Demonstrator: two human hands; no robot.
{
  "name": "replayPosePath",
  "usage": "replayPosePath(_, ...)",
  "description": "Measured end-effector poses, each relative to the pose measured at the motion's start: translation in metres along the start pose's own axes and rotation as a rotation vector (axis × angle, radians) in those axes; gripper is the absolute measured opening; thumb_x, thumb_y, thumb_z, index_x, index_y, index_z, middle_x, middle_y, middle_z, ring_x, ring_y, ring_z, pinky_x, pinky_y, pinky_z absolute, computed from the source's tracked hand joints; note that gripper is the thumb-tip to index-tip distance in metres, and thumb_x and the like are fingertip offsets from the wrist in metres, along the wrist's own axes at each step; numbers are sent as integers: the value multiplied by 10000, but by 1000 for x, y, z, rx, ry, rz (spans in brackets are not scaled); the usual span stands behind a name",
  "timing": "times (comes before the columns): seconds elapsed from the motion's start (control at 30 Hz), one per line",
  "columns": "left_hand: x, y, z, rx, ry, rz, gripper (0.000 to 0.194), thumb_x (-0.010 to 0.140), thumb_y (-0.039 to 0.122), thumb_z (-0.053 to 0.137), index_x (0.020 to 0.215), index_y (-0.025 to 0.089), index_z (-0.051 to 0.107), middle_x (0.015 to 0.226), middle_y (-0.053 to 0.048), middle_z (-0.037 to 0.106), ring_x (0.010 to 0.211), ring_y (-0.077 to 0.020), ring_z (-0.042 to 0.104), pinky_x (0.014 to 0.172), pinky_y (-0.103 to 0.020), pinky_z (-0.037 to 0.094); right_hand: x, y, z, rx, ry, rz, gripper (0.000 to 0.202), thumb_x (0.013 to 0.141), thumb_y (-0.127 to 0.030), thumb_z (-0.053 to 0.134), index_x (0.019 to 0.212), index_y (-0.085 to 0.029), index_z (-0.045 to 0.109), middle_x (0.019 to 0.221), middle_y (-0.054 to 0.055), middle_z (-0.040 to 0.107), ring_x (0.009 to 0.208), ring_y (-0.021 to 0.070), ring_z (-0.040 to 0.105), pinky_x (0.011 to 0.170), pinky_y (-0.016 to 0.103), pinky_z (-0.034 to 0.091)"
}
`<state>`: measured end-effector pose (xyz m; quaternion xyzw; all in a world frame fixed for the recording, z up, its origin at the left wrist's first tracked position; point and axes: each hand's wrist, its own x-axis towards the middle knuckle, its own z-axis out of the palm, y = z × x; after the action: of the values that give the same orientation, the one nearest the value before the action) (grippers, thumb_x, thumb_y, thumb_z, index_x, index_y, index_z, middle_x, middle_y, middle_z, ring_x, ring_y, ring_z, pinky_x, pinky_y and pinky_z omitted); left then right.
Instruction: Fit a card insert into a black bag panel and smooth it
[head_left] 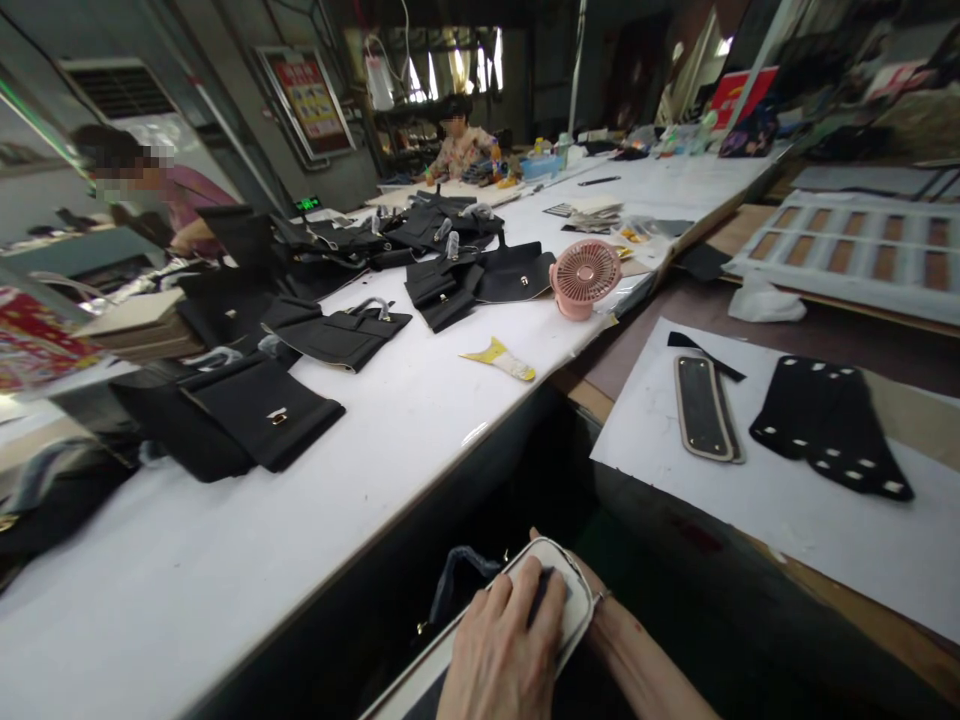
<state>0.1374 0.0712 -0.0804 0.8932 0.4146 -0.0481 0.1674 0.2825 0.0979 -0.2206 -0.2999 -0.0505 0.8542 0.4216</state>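
A dark handbag with a pale, rounded long side (577,605) is held low in front of me, below the table edge. Its plastic-wrapped handle (454,580) hangs on the left. My left hand (506,640) lies on the pale side with its fingers curled and thumb close in. A small dark patch shows between the fingers; whether it is a held piece or part of the bag I cannot tell. My right hand (592,580) reaches behind the bag and supports it from the far side. Most of its fingers are hidden; one fingertip shows over the rim.
Several black handbags (262,415) lie on the long white table (405,450), with a pink fan (585,275) and a yellow-white scrap (499,358). On the right-hand board (637,430) are a rounded dark plate (705,405) and black pieces (825,425). Two people work farther off.
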Motion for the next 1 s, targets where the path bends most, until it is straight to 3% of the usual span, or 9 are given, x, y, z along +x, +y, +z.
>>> replayPosePath(0.17, 1, -3, 6, 33, 28, 28, 539, 932, 227, 434, 1465, 272, 369, 1512, -80, 468, 1147, -294, 601, 915, -421, 569, 6, -1, -10, 125, 39, 127, 431, 864, -487, 699, 672, -115, 598, 642, 49, 614, 586, 133, 589, 566, 220, 487)
replayPosePath(0.43, 2, -5, 4, 68, 76, 61, 514, 918, 235, 461, 1429, 259, 416, 1475, -80, 510, 1122, -286, 618, 869, -402, 579, 5, -2, -9, 200, 41, 137, 417, 852, -470, 718, 687, -104, 605, 650, 53, 641, 596, 132, 604, 566, 210, 470)
replayPosePath(0.67, -1, -8, 14, 52, 160, 109, 501, 946, 297, 441, 1442, 236, 399, 1470, -85, 518, 1288, -304, 528, 995, -419, 536, 7, -6, -3, 157, 78, 66, 357, 847, -418, 743, 713, -124, 591, 651, 14, 633, 556, 105, 577, 526, 190, 444)
replayPosePath(1.0, 8, -6, -5, -132, 25, 80, 453, 948, 355, 458, 1377, 212, 459, 1448, -93, 513, 1197, -303, 547, 995, -434, 524, -11, -14, 14, -1, 124, -27, 323, 959, -417, 616, 800, -136, 602, 696, -30, 597, 560, 92, 552, 549, 225, 479)
